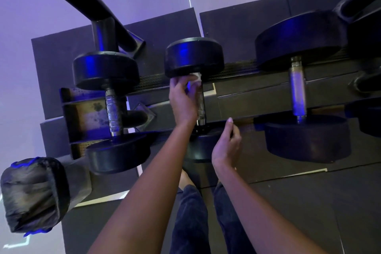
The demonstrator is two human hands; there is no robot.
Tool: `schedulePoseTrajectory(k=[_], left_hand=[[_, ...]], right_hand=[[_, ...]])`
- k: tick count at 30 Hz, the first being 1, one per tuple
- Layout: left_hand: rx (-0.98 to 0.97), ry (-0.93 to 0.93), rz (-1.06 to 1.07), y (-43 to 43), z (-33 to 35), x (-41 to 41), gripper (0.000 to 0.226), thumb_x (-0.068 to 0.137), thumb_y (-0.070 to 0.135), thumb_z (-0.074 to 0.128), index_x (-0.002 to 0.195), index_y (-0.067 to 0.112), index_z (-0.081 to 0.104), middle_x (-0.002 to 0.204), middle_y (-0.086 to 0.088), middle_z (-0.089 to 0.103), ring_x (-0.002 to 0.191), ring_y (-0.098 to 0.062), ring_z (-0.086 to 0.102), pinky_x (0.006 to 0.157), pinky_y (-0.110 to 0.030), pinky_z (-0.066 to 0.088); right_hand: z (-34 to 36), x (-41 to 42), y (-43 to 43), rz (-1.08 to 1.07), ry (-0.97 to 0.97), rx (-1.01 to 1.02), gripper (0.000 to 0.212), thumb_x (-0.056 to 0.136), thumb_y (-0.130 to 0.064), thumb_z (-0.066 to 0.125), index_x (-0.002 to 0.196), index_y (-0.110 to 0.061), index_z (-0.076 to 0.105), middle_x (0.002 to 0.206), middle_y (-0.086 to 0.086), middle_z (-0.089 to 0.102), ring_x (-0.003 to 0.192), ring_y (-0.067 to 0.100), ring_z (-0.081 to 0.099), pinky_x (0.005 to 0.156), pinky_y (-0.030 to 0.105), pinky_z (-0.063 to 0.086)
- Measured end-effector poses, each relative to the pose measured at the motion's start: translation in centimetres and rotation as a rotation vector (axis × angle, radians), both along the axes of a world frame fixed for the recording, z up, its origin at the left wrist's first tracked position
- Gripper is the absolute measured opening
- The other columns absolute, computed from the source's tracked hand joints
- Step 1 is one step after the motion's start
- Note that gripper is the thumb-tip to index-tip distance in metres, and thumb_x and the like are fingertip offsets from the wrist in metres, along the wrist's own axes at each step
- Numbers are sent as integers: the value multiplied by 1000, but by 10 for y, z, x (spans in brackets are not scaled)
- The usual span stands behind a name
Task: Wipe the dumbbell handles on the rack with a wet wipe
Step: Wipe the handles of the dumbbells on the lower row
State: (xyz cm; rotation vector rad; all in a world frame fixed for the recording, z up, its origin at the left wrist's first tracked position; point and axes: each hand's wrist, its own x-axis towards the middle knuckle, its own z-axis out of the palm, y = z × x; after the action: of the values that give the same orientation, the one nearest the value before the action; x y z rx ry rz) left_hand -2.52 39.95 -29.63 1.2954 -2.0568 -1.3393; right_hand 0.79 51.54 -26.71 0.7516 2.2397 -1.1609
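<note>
Three black dumbbells lie across the dark rack [257, 97]. My left hand [182, 99] is curled round the far end of the middle dumbbell's metal handle [201, 105], pressing a white wet wipe [195, 79] against it just below the far head [193, 55]. My right hand [226, 144] grips the near head of that dumbbell [201, 146], with the thumb up by the rack's front rail. The left dumbbell's knurled handle [113, 111] and the right dumbbell's smooth handle [298, 90] are bare.
A black slanted frame tube [82, 4] runs over the rack's left end. A padded black roller [33, 194] sticks out at the lower left. More dumbbell heads [365, 33] crowd the right edge. My legs stand on dark floor mats [299, 212] below.
</note>
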Motion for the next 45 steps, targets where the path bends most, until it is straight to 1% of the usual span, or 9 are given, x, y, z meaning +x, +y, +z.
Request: schedulePoseTrajectory(k=[6, 13, 16, 24, 30, 32, 36, 42, 45], left_hand=[[520, 246, 273, -10, -17, 0, 20, 87, -3, 58, 77, 14, 59, 62, 12, 63, 58, 1, 53, 60, -20, 46], [951, 319, 499, -14, -28, -9, 27, 87, -10, 49, 76, 12, 59, 64, 0, 62, 47, -4, 53, 48, -14, 43], [697, 363, 415, -13, -17, 0, 22, 85, -11, 54, 77, 7, 62, 55, 10, 63, 50, 1, 55, 51, -14, 47], [-605, -25, -572, -9, -13, 13, 26, 86, 12, 59, 109, 2, 67, 111, -14, 65, 103, -31, 56, 93, -29, 42], [-823, -181, -730, -4, -16, -2, 26, 80, 15, 50, 93, 5, 70, 105, -7, 68, 106, -25, 58, 90, -30, 50], [-650, -75, -511, -5, -12, 0, 16, 78, 9, 63, 91, 7, 71, 100, -8, 67, 96, -22, 58, 83, -25, 46], [114, 133, 65, -9, -4, -1, 8, 77, 6, 70, 80, 13, 70, 88, -8, 67, 80, -16, 63, 81, -31, 51], [845, 378, 365, -12, -22, 0, 21, 91, -2, 51, 78, 14, 53, 54, 10, 58, 49, 0, 50, 51, -14, 44], [941, 330, 323, -17, -16, 3, 21, 92, -2, 49, 79, 14, 54, 54, 9, 58, 49, -2, 50, 54, -14, 48]], right_hand=[[-5, 2, -1, -5, 39, 23, 51, 96, -51, 31, 120, -15, 59, 111, 10, 64, 98, 26, 59, 68, 27, 35], [-2, 0, -1, -13, 34, 15, 47, 97, -47, 31, 123, -19, 58, 116, 6, 62, 98, 21, 56, 69, 26, 33], [-1, 0, -1, -5, 40, 11, 48, 98, -47, 30, 125, -18, 57, 118, 5, 61, 101, 21, 56, 69, 26, 32], [-1, 1, -1, -12, 24, -5, 50, 97, -51, 29, 127, -21, 55, 119, 4, 60, 98, 17, 54, 70, 27, 35], [1, 0, -1, -18, 13, -5, 51, 97, -51, 29, 130, -21, 53, 122, 3, 59, 94, 14, 51, 69, 27, 34], [0, 1, -1, -12, 9, -6, 51, 96, -51, 29, 129, -21, 53, 121, 4, 59, 95, 15, 53, 68, 27, 35], [-3, 2, -2, -8, 17, 12, 54, 95, -54, 27, 126, -20, 55, 114, 6, 62, 95, 20, 58, 63, 26, 37], [-2, 0, -1, -19, 25, 7, 50, 97, -50, 29, 126, -19, 56, 115, 6, 62, 94, 19, 56, 57, 20, 33], [-2, 0, -1, -27, 27, -3, 49, 97, -49, 30, 127, -20, 56, 116, 5, 62, 91, 16, 54, 58, 22, 34]])
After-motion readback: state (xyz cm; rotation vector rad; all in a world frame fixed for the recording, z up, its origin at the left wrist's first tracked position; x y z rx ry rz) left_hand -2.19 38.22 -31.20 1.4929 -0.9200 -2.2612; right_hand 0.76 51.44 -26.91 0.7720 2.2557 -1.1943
